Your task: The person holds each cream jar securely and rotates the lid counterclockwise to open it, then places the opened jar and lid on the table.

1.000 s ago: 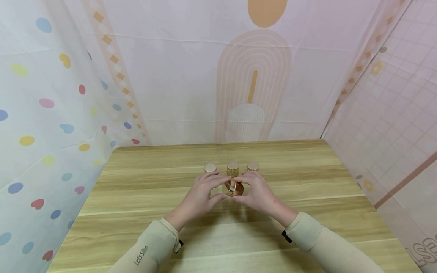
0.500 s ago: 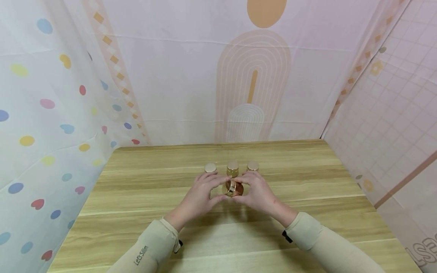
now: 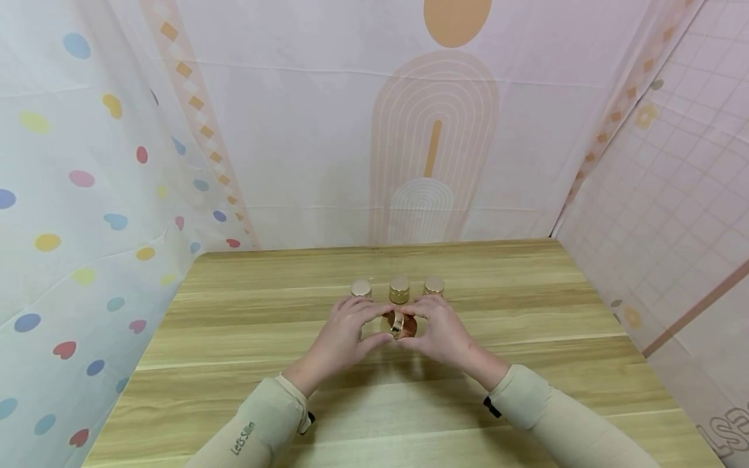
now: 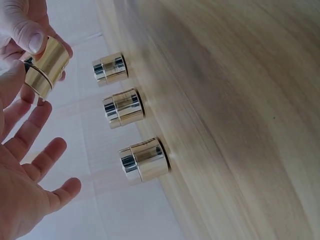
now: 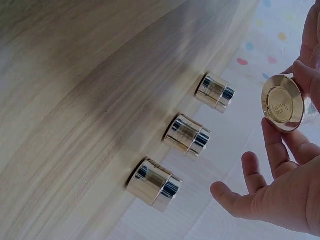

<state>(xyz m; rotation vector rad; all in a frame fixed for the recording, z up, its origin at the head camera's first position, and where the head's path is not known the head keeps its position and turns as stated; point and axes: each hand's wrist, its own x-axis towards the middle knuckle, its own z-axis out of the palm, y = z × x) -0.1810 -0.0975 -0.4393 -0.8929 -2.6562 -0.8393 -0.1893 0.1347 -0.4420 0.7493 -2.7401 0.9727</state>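
The left hand (image 3: 345,330) is pinching the left end of a shiny metallic-gold cylinder (image 3: 401,324), its long axis running left-to-right; the right hand (image 3: 443,331) is gripping the other.

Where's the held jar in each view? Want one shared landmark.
Head: held jar below and slightly right of centre.
Left wrist: held jar at upper left.
Right wrist: held jar at right, slightly above mid-height, base facing the camera.
Shared landmark: row of three jars.
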